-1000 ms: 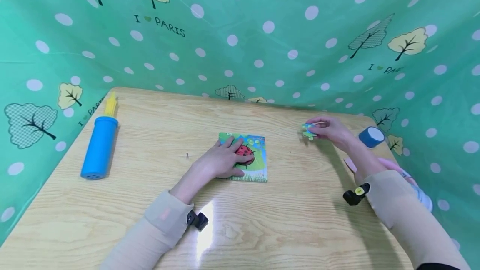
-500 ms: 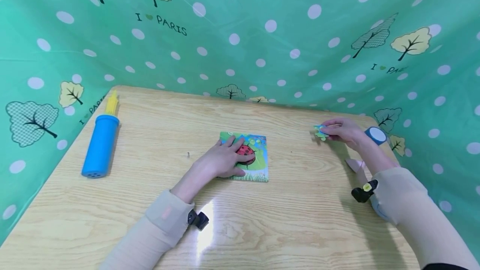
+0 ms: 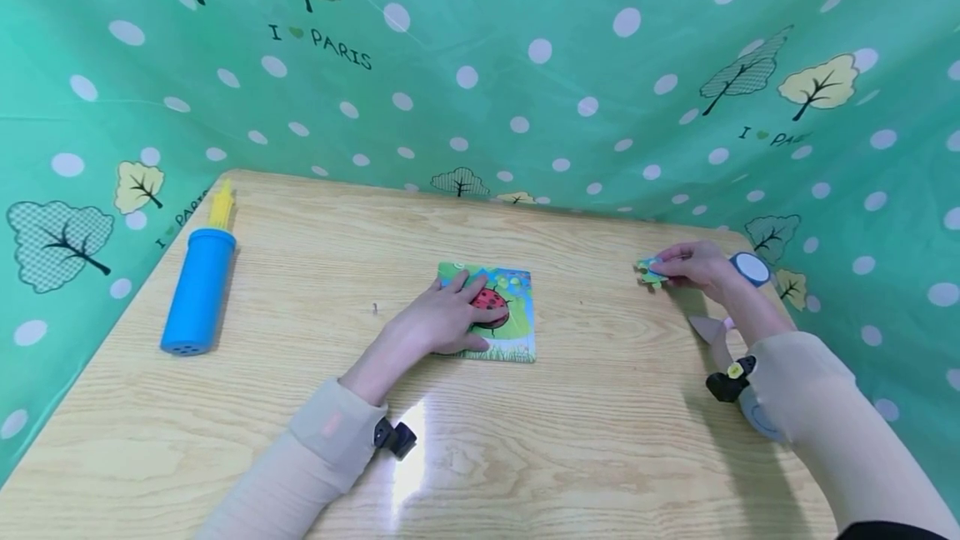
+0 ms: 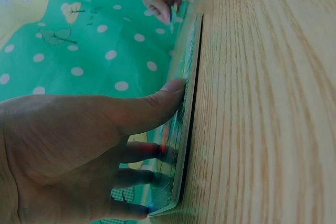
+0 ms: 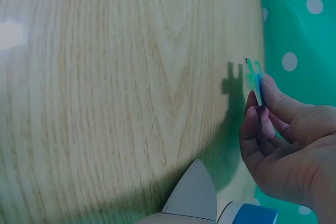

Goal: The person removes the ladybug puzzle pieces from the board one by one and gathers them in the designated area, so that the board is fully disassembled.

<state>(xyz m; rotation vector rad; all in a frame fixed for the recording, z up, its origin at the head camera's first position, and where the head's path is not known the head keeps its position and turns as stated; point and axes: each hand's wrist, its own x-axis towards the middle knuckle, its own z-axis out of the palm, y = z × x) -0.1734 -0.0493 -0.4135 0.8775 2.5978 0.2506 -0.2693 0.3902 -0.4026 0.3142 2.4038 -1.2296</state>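
A square jigsaw puzzle with a ladybug picture (image 3: 517, 332) lies flat at the middle of the table. My left hand (image 3: 438, 319) rests on its left part with fingers spread and covers some of the picture. In the left wrist view, the thumb and fingertips touch the puzzle's top face (image 4: 185, 103). Over the right side of the table, my right hand (image 3: 697, 265) pinches a green and blue puzzle piece (image 3: 649, 272) between thumb and fingers. In the right wrist view that puzzle piece (image 5: 254, 81) is held above the wood, its shadow beside it.
A blue hand pump (image 3: 201, 290) with a yellow nozzle lies at the left. Just beyond my right hand is a blue and white round object (image 3: 752, 268). A pointed, pale object (image 3: 708, 328) is partly hidden under my right forearm. Green polka-dot cloth (image 3: 480, 90) hangs behind the table.
My right hand has moved to the right with the puzzle piece, then slightly lower, and the piece has turned a little. My left hand stays on the puzzle.
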